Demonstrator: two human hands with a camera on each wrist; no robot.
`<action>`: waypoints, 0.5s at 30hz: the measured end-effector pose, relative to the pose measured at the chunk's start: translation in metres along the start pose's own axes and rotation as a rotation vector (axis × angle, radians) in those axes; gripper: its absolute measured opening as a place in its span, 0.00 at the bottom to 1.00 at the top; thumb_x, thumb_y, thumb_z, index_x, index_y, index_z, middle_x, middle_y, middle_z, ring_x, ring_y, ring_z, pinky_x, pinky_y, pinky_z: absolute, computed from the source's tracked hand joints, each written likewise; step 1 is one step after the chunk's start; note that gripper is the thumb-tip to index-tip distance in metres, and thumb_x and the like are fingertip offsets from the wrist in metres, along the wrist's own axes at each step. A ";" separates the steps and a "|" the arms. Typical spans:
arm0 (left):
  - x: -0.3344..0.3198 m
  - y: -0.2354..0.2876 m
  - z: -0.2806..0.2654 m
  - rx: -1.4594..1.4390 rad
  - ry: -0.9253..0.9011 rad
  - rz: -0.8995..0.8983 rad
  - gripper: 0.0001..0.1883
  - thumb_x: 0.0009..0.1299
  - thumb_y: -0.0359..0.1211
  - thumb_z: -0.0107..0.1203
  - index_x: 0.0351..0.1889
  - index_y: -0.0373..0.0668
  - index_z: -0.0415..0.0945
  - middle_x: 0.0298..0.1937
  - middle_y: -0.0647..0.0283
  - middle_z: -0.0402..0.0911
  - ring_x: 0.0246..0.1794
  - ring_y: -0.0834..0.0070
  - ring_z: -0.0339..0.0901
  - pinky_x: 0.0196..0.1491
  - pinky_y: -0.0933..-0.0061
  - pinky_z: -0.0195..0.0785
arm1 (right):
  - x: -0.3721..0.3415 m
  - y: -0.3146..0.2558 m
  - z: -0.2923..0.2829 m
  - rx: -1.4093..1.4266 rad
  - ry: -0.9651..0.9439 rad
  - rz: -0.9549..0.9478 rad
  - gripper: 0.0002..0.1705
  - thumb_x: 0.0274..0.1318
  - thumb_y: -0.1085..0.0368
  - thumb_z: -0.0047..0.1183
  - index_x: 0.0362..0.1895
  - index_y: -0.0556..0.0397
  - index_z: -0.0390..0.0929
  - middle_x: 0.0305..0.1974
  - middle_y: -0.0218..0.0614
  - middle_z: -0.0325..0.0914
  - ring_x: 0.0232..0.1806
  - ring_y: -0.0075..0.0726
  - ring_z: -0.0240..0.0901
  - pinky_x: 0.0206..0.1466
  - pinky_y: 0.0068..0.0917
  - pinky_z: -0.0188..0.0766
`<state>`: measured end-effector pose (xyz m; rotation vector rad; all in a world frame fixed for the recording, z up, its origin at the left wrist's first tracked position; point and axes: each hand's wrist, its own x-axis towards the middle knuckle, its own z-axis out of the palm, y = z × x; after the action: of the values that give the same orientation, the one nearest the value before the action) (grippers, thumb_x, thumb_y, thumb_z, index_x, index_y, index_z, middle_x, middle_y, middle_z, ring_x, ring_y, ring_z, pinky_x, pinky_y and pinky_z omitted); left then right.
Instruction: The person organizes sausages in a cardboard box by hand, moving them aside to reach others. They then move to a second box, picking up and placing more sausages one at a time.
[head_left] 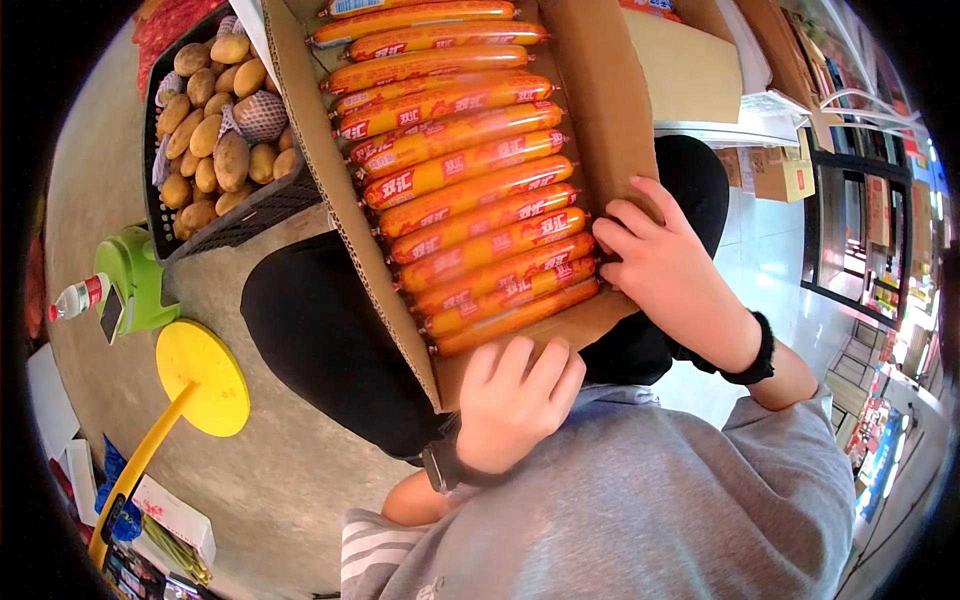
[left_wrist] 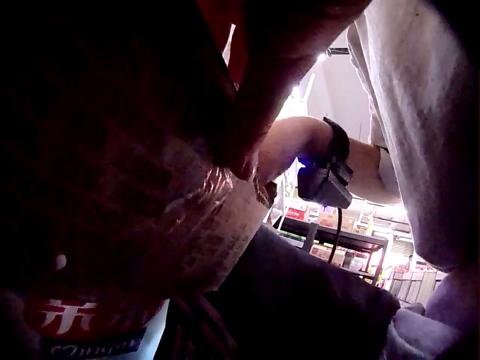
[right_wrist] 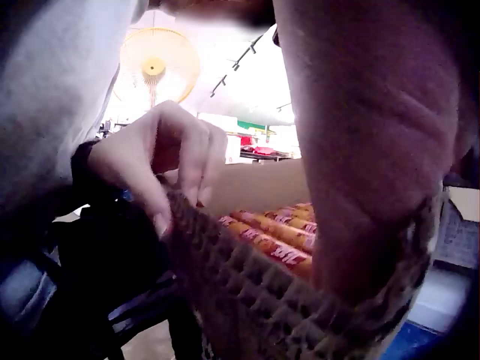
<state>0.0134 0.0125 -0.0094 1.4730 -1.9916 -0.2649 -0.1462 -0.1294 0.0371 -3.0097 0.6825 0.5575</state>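
Note:
An open cardboard box (head_left: pixel 610 100) rests on the person's lap, holding a row of orange-red wrapped sausages (head_left: pixel 470 185) with metal-clipped ends. At the near wall, the left hand (head_left: pixel 520 405) grips the rim; the right wrist view shows that hand (right_wrist: pixel 169 150) with its thumb outside and fingers over the edge. The right hand (head_left: pixel 670 260) holds the right wall near the front corner, fingers bent over it beside the sausage ends. Its palm (right_wrist: pixel 375 135) looms large against the corrugated edge. In the left wrist view, the box's outer side (left_wrist: pixel 150 202) is mostly dark.
A black crate (head_left: pixel 235 215) of potatoes stands left of the box. Nearby are a green stool (head_left: pixel 140 270) with a bottle and phone on it, and a yellow fan (head_left: pixel 205 380). Cartons (head_left: pixel 780 170) and shelving (head_left: pixel 855 235) lie to the right.

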 end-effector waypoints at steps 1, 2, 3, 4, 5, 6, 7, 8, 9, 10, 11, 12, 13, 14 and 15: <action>0.000 -0.001 0.001 0.002 0.001 -0.002 0.12 0.49 0.32 0.57 0.32 0.44 0.79 0.39 0.69 0.78 0.34 0.74 0.72 0.37 0.71 0.61 | 0.001 -0.001 0.001 0.000 0.001 -0.002 0.03 0.38 0.65 0.57 0.22 0.48 0.80 0.37 0.30 0.70 0.57 0.36 0.65 0.75 0.47 0.44; -0.001 -0.002 0.001 -0.008 0.016 -0.001 0.12 0.49 0.32 0.57 0.32 0.45 0.79 0.39 0.69 0.78 0.34 0.74 0.72 0.37 0.71 0.61 | 0.001 -0.001 0.002 0.014 0.019 -0.002 0.03 0.37 0.65 0.57 0.22 0.48 0.80 0.37 0.30 0.70 0.57 0.35 0.65 0.75 0.48 0.43; -0.001 -0.002 0.002 -0.020 0.030 0.000 0.11 0.49 0.32 0.57 0.32 0.45 0.79 0.39 0.69 0.78 0.34 0.74 0.72 0.37 0.71 0.61 | 0.001 -0.001 0.003 0.029 0.036 0.000 0.03 0.37 0.65 0.58 0.22 0.48 0.80 0.37 0.29 0.69 0.57 0.35 0.65 0.76 0.50 0.42; -0.001 -0.002 0.001 -0.022 0.027 -0.002 0.11 0.49 0.32 0.57 0.32 0.45 0.79 0.39 0.69 0.78 0.34 0.74 0.72 0.37 0.71 0.61 | 0.001 -0.002 0.003 0.032 0.034 0.000 0.03 0.37 0.65 0.58 0.22 0.48 0.80 0.37 0.29 0.69 0.57 0.35 0.65 0.76 0.50 0.42; 0.000 -0.002 0.001 -0.024 0.026 -0.011 0.12 0.49 0.33 0.57 0.32 0.45 0.80 0.39 0.70 0.78 0.34 0.74 0.72 0.37 0.72 0.61 | 0.002 -0.002 0.003 0.059 0.038 0.013 0.03 0.37 0.64 0.59 0.22 0.47 0.80 0.37 0.29 0.69 0.56 0.35 0.65 0.76 0.50 0.42; 0.001 -0.002 0.001 -0.027 0.028 -0.020 0.12 0.49 0.33 0.57 0.32 0.45 0.80 0.39 0.70 0.78 0.34 0.74 0.72 0.37 0.72 0.60 | 0.002 -0.001 0.003 0.083 0.042 0.026 0.04 0.37 0.63 0.60 0.22 0.46 0.80 0.37 0.29 0.69 0.56 0.34 0.65 0.76 0.50 0.42; 0.001 -0.002 0.001 -0.030 0.029 -0.018 0.12 0.49 0.33 0.57 0.32 0.45 0.80 0.39 0.70 0.78 0.34 0.74 0.72 0.37 0.72 0.60 | 0.002 0.000 0.002 0.082 0.040 0.029 0.04 0.37 0.63 0.60 0.22 0.46 0.80 0.37 0.29 0.69 0.56 0.34 0.65 0.76 0.50 0.42; 0.001 -0.002 0.001 -0.020 0.026 -0.036 0.11 0.50 0.33 0.56 0.33 0.46 0.80 0.38 0.70 0.78 0.34 0.74 0.72 0.38 0.72 0.60 | 0.001 0.001 0.001 0.104 0.031 0.022 0.05 0.37 0.63 0.61 0.23 0.45 0.79 0.37 0.28 0.69 0.56 0.34 0.65 0.76 0.50 0.42; 0.001 -0.001 0.001 -0.008 0.023 -0.054 0.11 0.50 0.33 0.56 0.33 0.46 0.80 0.38 0.71 0.78 0.34 0.74 0.72 0.38 0.72 0.60 | 0.001 0.002 -0.001 0.126 0.023 0.015 0.06 0.37 0.62 0.61 0.24 0.45 0.79 0.37 0.28 0.68 0.56 0.34 0.65 0.76 0.50 0.42; 0.000 -0.001 0.001 -0.010 0.023 -0.054 0.11 0.50 0.33 0.56 0.33 0.46 0.80 0.38 0.71 0.78 0.34 0.74 0.72 0.38 0.72 0.60 | 0.001 0.004 -0.001 0.126 0.022 0.016 0.06 0.37 0.62 0.61 0.24 0.45 0.79 0.37 0.28 0.68 0.56 0.34 0.65 0.76 0.50 0.42; 0.000 -0.002 0.000 -0.004 0.007 -0.082 0.12 0.51 0.34 0.58 0.34 0.47 0.80 0.39 0.71 0.78 0.35 0.74 0.73 0.39 0.72 0.61 | -0.001 0.007 -0.002 0.183 0.054 -0.014 0.07 0.37 0.62 0.62 0.24 0.45 0.78 0.37 0.28 0.68 0.55 0.34 0.65 0.75 0.49 0.43; 0.000 -0.002 -0.001 0.002 -0.009 -0.110 0.12 0.51 0.34 0.60 0.35 0.47 0.80 0.39 0.71 0.78 0.35 0.73 0.73 0.39 0.72 0.62 | -0.003 0.010 -0.003 0.240 0.086 -0.044 0.08 0.37 0.62 0.62 0.25 0.46 0.77 0.37 0.28 0.67 0.54 0.34 0.65 0.75 0.48 0.45; 0.000 -0.001 -0.001 0.001 -0.011 -0.108 0.12 0.51 0.34 0.60 0.35 0.47 0.80 0.39 0.71 0.78 0.35 0.73 0.73 0.39 0.72 0.62 | -0.003 0.012 -0.004 0.241 0.086 -0.041 0.08 0.37 0.62 0.62 0.25 0.46 0.77 0.37 0.28 0.67 0.54 0.34 0.65 0.75 0.48 0.45; 0.000 0.000 -0.001 0.023 0.004 -0.174 0.14 0.51 0.36 0.62 0.36 0.47 0.80 0.39 0.71 0.78 0.37 0.72 0.74 0.40 0.71 0.62 | -0.003 0.014 -0.006 0.271 0.088 -0.052 0.08 0.37 0.62 0.62 0.25 0.47 0.76 0.37 0.29 0.67 0.53 0.35 0.65 0.75 0.47 0.46; 0.000 0.000 -0.001 0.044 0.020 -0.240 0.15 0.50 0.37 0.65 0.37 0.47 0.80 0.40 0.71 0.79 0.38 0.72 0.74 0.40 0.71 0.63 | -0.004 0.015 -0.008 0.300 0.090 -0.062 0.09 0.38 0.63 0.61 0.25 0.47 0.76 0.37 0.29 0.67 0.53 0.36 0.65 0.74 0.45 0.48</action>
<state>0.0141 0.0130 -0.0083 1.7382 -1.8147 -0.3076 -0.1536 -0.1421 0.0469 -2.7758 0.6122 0.2887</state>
